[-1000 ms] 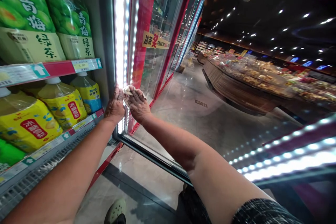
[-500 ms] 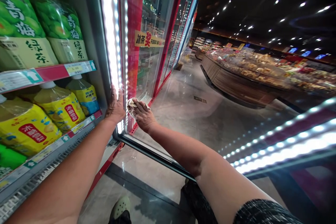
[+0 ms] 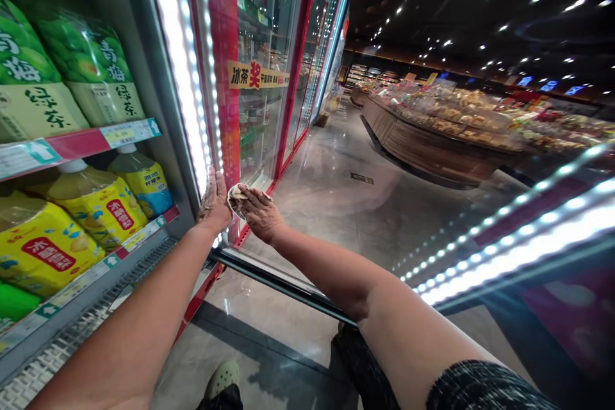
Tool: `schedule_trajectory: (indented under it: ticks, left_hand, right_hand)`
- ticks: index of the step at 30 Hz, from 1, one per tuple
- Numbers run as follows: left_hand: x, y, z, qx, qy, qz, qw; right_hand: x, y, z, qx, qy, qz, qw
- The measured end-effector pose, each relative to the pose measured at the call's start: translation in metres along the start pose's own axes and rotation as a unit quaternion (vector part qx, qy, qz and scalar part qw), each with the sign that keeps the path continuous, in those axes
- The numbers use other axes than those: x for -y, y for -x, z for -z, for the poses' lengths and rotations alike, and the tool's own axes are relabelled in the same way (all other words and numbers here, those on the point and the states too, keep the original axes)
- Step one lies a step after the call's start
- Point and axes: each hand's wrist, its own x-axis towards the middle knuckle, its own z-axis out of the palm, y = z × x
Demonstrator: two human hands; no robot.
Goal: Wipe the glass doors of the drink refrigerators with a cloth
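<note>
My right hand (image 3: 262, 214) presses a crumpled whitish cloth (image 3: 237, 200) against the lower corner of a glass cooler door (image 3: 312, 218), its fingers bent over the cloth. Just left of it, my left hand (image 3: 214, 204) rests with fingers stretched upward along the lit edge of the door, beside the bright LED strip (image 3: 185, 77). That hand holds nothing. The two hands are close together but apart. A dark bottom rail (image 3: 283, 285) of the door runs below my right forearm.
Left of me, cooler shelves hold green tea bottles (image 3: 96, 64) above yellow-labelled drink bottles (image 3: 100, 205). A red-framed cooler (image 3: 307, 32) with a banner (image 3: 258, 75) stands beyond the glass. Farther off is a wooden display counter (image 3: 432, 147) of packaged goods. My green clog (image 3: 223, 378) is on the floor.
The view has turned slightly, so shelves and LED strip sit farther left. My left hand now lies nearer the right side of the strip; the cloth stays under my right hand.
</note>
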Motion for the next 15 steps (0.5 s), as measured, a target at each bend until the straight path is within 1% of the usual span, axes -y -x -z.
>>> schedule_trajectory:
  ticks: [2,4,7,9,12,15]
  left_hand:
    - [-0.001,0.000,-0.003,0.009,0.013,0.012,1.000]
    - [-0.002,-0.001,-0.004,0.009,0.018,0.017,1.000]
    - [-0.005,-0.001,-0.003,0.009,0.017,0.029,0.999]
    - [-0.009,-0.001,-0.001,0.013,0.013,0.039,0.999]
    - [-0.016,0.003,0.003,0.031,0.001,0.036,0.999]
    - [-0.021,0.008,0.005,0.070,-0.014,0.046,0.996]
  right_hand:
    - [-0.004,0.001,0.007,-0.009,0.005,-0.013,1.000]
    - [-0.008,0.004,0.013,-0.032,0.013,-0.034,0.999]
    - [-0.009,0.017,0.013,-0.056,0.015,-0.045,0.997]
    - [-0.006,0.030,0.007,-0.051,0.007,-0.034,0.998]
    - [-0.003,0.044,0.000,-0.033,-0.005,-0.018,0.999]
    - [-0.006,0.045,0.007,-0.040,0.002,-0.029,0.999]
